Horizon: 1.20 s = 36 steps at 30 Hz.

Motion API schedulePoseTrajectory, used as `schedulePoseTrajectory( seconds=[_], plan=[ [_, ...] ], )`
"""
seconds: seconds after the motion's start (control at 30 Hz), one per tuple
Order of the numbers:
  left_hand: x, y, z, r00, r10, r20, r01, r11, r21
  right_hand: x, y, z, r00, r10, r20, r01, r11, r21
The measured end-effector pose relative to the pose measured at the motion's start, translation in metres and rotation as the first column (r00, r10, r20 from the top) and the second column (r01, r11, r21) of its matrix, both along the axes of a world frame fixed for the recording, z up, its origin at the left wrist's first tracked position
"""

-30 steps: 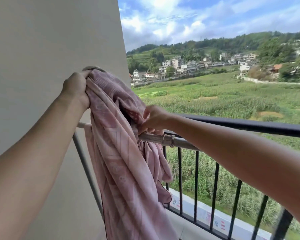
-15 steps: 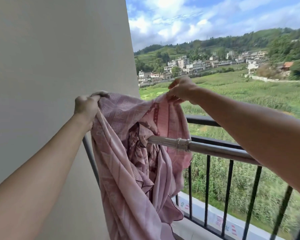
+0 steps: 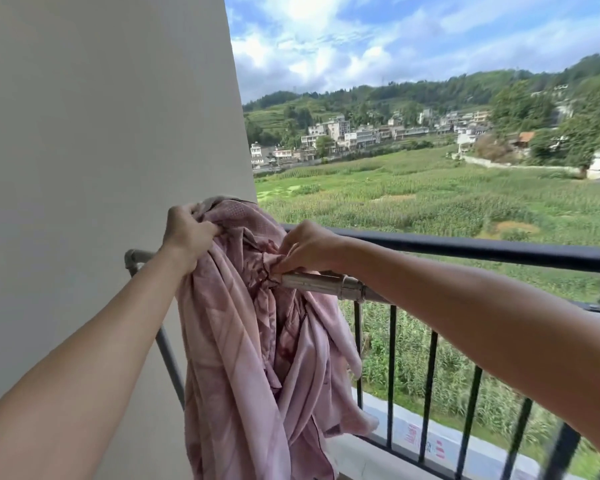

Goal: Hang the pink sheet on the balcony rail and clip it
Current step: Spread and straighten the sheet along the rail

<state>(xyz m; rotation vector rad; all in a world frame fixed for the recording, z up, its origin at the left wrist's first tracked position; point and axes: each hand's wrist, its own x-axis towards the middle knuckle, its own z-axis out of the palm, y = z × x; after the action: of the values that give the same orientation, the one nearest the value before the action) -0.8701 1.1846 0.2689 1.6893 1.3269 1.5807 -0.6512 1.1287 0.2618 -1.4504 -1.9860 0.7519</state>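
Left hand (image 3: 187, 233): grips the bunched top of pink sheet (image 3: 243, 341), above steel pole (image 3: 326, 282). Right hand (image 3: 309, 249): pinches a fold just above the pole. Sheet: draped over the pole, wadded, unclipped. Risk: uneven hang; a loosened grip likely lets it slide off the pole.

Sheet (image 3: 243, 341) over the rod (image 3: 312, 282), beside the wall (image 3: 101, 133).
The sheet hangs over the rod at its left end, near the wall; the balcony rail (image 3: 465, 249) runs behind the rod.
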Motion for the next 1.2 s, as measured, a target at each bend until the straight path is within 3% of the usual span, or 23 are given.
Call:
schedulePoseTrajectory(
  seconds=[0.1,0.2,0.3,0.43,0.5,0.57,0.63,0.67,0.73,0.87,1.03,1.13,1.2],
  plan=[
    [-0.022,0.017,0.015,0.985,0.138,0.105,-0.141,0.99,0.022,0.019,0.0,0.01,0.991,-0.058,-0.121,0.063,0.997,0.037],
    [-0.032,0.019,0.014,0.955,0.278,-0.101,-0.271,0.959,0.08,0.046,-0.003,0.025,0.974,-0.135,-0.182,0.154,0.984,0.094],
    [-0.037,0.015,-0.004,0.846,0.426,-0.319,-0.409,0.904,0.124,0.078,-0.006,0.039,0.936,-0.23,-0.268,0.279,0.947,0.158],
    [-0.045,0.012,-0.014,0.798,0.475,-0.37,-0.494,0.868,0.049,0.105,-0.004,0.049,0.898,-0.369,-0.238,0.439,0.781,0.444],
    [-0.026,0.001,-0.007,0.873,0.369,-0.318,-0.385,0.923,0.013,0.097,-0.006,0.052,0.91,-0.356,-0.214,0.415,0.777,0.473],
    [0.008,-0.024,0.001,0.959,0.062,-0.276,-0.084,0.994,-0.068,0.078,-0.011,0.056,0.942,-0.245,-0.231,0.325,0.841,0.432],
    [0.046,-0.054,-0.001,0.914,-0.213,-0.344,0.142,0.965,-0.221,0.058,-0.017,0.062,0.953,-0.16,-0.256,0.258,0.872,0.416],
    [0.062,-0.065,-0.007,0.868,-0.256,-0.425,0.16,0.955,-0.25,0.052,-0.019,0.064,0.952,-0.132,-0.276,0.241,0.88,0.41],
    [0.079,-0.074,-0.019,0.823,-0.188,-0.536,0.104,0.978,-0.183,0.049,-0.022,0.066,0.943,-0.102,-0.315,0.225,0.895,0.385],
    [0.054,-0.061,-0.004,0.882,-0.239,-0.407,0.187,0.969,-0.164,0.062,-0.022,0.063,0.944,-0.143,-0.298,0.252,0.896,0.366],
    [0.029,-0.056,0.034,0.961,-0.269,-0.07,0.26,0.959,-0.118,0.058,-0.022,0.069,0.952,-0.06,-0.299,0.172,0.915,0.364],
    [0.015,-0.049,0.04,0.971,-0.22,0.092,0.23,0.965,-0.127,0.061,-0.021,0.056,0.993,-0.004,-0.121,0.01,0.999,0.045],
    [0.008,-0.047,0.037,0.968,-0.227,0.104,0.242,0.958,-0.157,0.059,-0.022,0.033,0.997,0.067,0.029,-0.059,0.973,-0.221]
  ],
)
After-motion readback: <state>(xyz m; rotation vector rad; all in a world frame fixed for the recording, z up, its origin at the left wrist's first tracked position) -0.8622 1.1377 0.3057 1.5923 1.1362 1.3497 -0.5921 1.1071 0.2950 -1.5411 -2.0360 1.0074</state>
